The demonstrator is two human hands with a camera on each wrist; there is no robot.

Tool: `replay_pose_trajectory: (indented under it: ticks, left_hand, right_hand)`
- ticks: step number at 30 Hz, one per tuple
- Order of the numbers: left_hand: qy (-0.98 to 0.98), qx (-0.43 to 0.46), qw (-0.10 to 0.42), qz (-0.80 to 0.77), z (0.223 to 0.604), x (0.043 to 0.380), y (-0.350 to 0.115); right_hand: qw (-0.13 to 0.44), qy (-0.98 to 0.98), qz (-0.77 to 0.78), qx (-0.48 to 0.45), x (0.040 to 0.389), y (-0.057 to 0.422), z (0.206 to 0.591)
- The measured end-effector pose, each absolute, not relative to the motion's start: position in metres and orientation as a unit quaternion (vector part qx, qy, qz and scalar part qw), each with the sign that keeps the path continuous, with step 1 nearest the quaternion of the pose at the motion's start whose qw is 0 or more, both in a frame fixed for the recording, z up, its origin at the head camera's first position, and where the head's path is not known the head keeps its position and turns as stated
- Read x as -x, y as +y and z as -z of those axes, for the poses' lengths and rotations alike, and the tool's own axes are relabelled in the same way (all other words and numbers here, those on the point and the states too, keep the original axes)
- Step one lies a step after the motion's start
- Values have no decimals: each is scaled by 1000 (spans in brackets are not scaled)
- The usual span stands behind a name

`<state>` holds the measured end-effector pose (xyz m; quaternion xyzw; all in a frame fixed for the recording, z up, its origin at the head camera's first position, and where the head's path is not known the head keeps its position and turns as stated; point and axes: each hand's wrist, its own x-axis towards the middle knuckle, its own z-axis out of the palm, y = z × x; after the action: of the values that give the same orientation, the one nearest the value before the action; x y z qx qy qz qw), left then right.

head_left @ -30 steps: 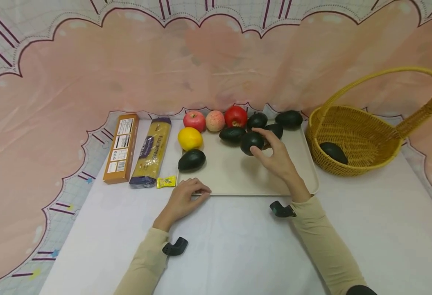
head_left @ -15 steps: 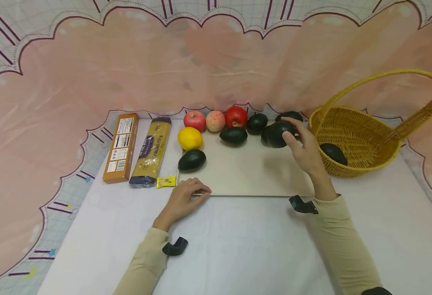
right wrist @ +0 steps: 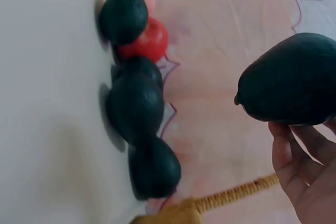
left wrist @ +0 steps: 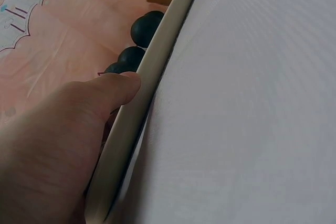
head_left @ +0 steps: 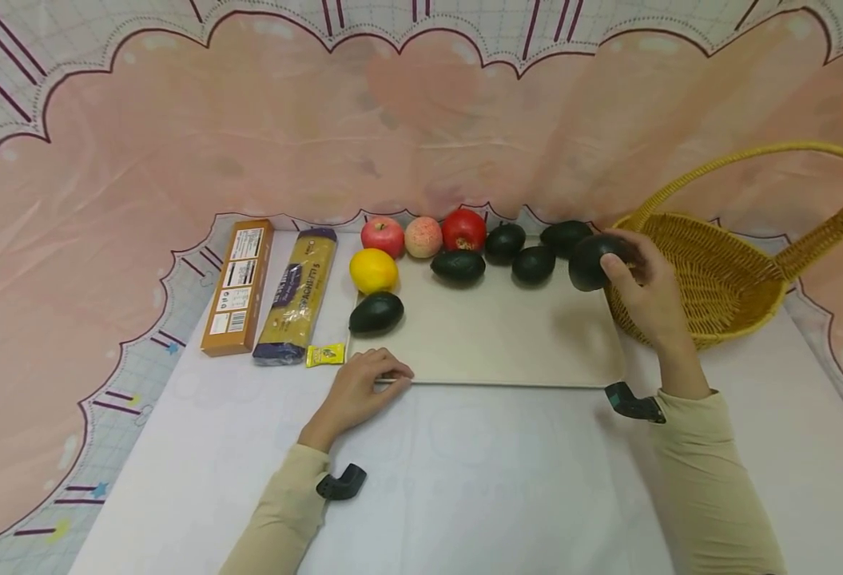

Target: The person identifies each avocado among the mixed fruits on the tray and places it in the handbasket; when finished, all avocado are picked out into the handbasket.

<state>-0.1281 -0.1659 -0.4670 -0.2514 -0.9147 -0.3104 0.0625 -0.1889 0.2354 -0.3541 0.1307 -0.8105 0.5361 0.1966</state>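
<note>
Avocado (head_left: 586, 265) in right fingers (right wrist: 283, 145), near tray edge (head_left: 614, 343) and basket (head_left: 723, 279).

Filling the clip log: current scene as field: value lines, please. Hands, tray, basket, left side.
right hand: grips a raised avocado
left hand: thumb on the near rim of the tray
tray: five more avocados on or along it; also apple, peach, pomegranate, yellow fruit
basket: right of tray, interior partly hidden by right hand
left side: orange box, spaghetti packet, yellow sachet

The right hand (right wrist: 307, 174) holds a dark green avocado (right wrist: 291, 80) apart from other avocados (right wrist: 136, 107) near a red fruit (right wrist: 152, 44).
</note>
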Motion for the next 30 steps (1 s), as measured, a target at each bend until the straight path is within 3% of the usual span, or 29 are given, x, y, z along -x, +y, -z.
replay_pose_trajectory:
  ticks: [9,21,30]
  left_hand:
    - [-916,247,60,310,468,130,-168]
    - [-916,243,52,314,469,129,-166]
    - [-920,240,48,305,469,128,-167]
  right_hand:
    - [209,-801,-553,-91,188,262,350]
    - [123,-786,-603,-53,189,294,352]
    - [82,-853,-514,40,205,313,353]
